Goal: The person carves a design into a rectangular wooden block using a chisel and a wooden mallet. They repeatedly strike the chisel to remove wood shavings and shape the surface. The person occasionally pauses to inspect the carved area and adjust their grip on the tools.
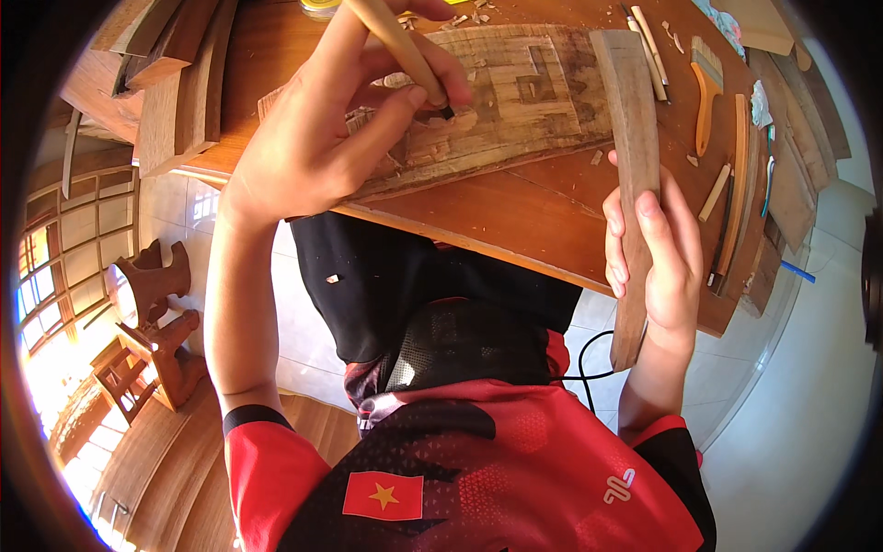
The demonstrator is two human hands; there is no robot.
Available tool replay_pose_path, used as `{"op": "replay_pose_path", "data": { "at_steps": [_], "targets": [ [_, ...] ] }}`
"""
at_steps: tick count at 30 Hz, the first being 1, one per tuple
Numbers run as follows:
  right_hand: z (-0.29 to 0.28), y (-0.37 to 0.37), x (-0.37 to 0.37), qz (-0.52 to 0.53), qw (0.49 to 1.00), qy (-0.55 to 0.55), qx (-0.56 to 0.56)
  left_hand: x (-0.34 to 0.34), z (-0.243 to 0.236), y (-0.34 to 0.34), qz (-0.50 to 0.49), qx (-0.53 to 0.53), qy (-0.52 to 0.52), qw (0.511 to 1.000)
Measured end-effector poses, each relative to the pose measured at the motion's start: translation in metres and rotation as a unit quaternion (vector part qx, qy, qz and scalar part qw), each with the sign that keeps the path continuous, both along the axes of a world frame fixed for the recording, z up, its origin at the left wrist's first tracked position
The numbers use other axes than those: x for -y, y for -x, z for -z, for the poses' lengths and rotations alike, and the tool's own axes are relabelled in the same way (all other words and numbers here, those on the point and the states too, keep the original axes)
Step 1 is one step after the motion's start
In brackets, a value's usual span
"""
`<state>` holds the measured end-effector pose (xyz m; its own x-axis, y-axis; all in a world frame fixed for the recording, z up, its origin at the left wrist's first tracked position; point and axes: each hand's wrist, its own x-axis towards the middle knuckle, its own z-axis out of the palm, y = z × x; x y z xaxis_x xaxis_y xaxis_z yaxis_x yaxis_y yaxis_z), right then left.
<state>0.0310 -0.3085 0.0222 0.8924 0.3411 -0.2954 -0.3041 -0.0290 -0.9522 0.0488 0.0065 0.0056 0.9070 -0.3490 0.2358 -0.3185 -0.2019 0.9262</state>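
My left hand (336,129) is closed around the wooden handle of a chisel (402,48), which leans with its dark blade down on a carved wooden board (460,143). Recessed angular shapes are cut into the board's face, and loose chips lie near the blade. In my right hand (655,239) is a long, flat wooden bar (635,166), gripped near its lower half. The bar stands beside the board's right end, its upper part overlapping that end in this view.
A wooden-handled brush (706,92) and slim tools (650,55) lie on the right of the brown table (543,221). Stacked planks (184,92) rise at the far left. Wooden strips (733,184) line the right edge. A black cable (586,373) hangs below the bar.
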Motion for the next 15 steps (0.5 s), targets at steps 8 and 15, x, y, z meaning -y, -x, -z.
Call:
{"op": "replay_pose_path", "data": {
  "at_steps": [8, 15],
  "targets": [
    [-0.021, -0.012, -0.003, -0.037, 0.998, 0.029, 0.045, 0.001, -0.005, 0.002, -0.015, -0.015, -0.026, 0.999],
    [-0.038, -0.025, -0.013, -0.078, 0.992, 0.056, 0.087, -0.005, 0.015, -0.003, 0.013, 0.030, 0.033, 0.999]
  ]
}}
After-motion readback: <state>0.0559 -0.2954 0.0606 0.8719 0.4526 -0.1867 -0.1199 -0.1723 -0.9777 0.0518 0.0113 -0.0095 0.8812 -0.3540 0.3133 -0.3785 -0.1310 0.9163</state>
